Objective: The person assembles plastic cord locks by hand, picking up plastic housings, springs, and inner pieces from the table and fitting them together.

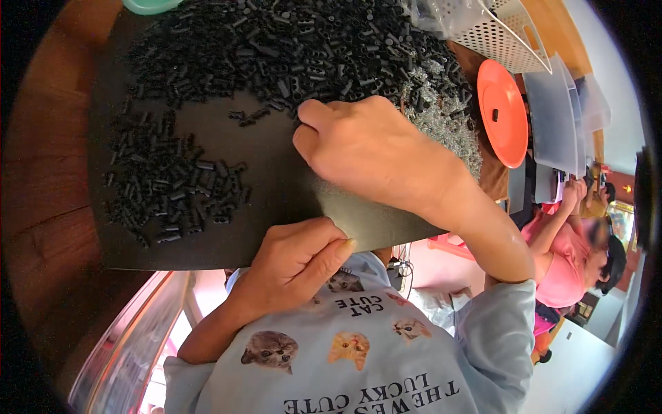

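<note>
Step in hand: apparently picking over short, black, plastic-looking tubular pieces (303,48).
Next move: likely calls for a light fingertip pinch, separating without scattering.
Right hand (376,145): curled downward beside the pieces; whether gripping any, cannot tell.
Left hand (296,257): curled at the near edge of a dark, flat board (276,190); contents hidden.
Black pieces: massed beyond right hand, fewer to its left; matt, jumbled, some seemingly hollow.

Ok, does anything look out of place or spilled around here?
One small black piece lies alone on the orange plate, apart from the large pile of black pieces, so it may be a stray. I see no obvious damage.
</note>
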A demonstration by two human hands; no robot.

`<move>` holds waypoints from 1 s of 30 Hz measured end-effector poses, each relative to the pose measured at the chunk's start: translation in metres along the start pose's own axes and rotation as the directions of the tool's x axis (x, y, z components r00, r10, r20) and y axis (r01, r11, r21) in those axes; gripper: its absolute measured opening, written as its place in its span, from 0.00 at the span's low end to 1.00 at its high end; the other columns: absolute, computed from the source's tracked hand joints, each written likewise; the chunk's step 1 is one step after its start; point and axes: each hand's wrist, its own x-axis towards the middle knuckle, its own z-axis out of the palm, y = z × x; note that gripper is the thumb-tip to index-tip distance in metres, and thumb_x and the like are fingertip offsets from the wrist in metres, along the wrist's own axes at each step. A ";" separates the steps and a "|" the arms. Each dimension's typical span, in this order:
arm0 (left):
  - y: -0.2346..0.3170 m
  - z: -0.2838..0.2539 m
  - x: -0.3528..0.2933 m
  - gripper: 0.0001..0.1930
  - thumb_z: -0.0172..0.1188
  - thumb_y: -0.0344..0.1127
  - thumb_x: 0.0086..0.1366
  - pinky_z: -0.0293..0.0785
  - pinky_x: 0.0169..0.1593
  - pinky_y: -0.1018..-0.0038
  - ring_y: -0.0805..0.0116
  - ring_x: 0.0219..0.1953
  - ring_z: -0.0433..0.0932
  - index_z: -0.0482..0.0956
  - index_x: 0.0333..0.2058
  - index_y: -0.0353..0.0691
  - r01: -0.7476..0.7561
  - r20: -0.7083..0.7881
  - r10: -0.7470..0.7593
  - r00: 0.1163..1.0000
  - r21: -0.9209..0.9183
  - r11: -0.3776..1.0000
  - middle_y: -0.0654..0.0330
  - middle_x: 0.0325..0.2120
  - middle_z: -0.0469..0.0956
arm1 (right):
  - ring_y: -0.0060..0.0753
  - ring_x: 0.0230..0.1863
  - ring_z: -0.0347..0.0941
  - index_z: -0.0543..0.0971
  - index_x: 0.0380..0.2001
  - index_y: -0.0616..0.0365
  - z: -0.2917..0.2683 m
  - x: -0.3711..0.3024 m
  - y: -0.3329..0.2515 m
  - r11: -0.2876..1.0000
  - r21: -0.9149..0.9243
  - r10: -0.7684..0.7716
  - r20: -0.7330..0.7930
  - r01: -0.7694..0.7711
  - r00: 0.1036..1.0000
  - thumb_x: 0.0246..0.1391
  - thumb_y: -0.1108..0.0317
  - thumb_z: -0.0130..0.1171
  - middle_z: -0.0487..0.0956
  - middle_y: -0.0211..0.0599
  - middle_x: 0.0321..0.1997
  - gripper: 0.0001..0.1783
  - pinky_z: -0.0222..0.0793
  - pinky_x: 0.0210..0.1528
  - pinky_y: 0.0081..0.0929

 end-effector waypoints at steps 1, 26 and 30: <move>0.000 0.000 0.000 0.06 0.54 0.29 0.67 0.66 0.27 0.71 0.64 0.21 0.70 0.74 0.32 0.31 -0.002 -0.006 0.002 1.000 -0.003 1.000 0.56 0.21 0.71 | 0.39 0.32 0.77 0.72 0.23 0.62 -0.001 -0.001 0.002 1.000 -0.002 -0.003 -0.002 0.003 1.000 0.38 0.72 0.58 0.70 0.39 0.28 0.07 0.75 0.26 0.34; 0.007 0.009 0.004 0.13 0.39 0.41 0.76 0.61 0.19 0.80 0.74 0.17 0.67 0.67 0.45 0.37 0.150 -0.003 -0.341 0.940 -0.895 0.420 0.57 0.27 0.74 | 0.40 0.22 0.71 0.75 0.35 0.63 0.013 -0.049 -0.040 0.643 0.754 0.348 -0.446 0.135 0.825 0.47 0.79 0.63 0.71 0.39 0.28 0.11 0.67 0.21 0.32; 0.002 -0.001 -0.004 0.12 0.40 0.40 0.76 0.61 0.19 0.80 0.73 0.17 0.67 0.67 0.44 0.37 0.123 -0.050 -0.336 0.940 -0.872 0.474 0.56 0.29 0.74 | 0.41 0.27 0.72 0.76 0.33 0.64 0.001 -0.048 -0.027 0.530 0.844 0.353 -0.313 0.087 0.882 0.47 0.78 0.64 0.72 0.40 0.29 0.09 0.68 0.26 0.33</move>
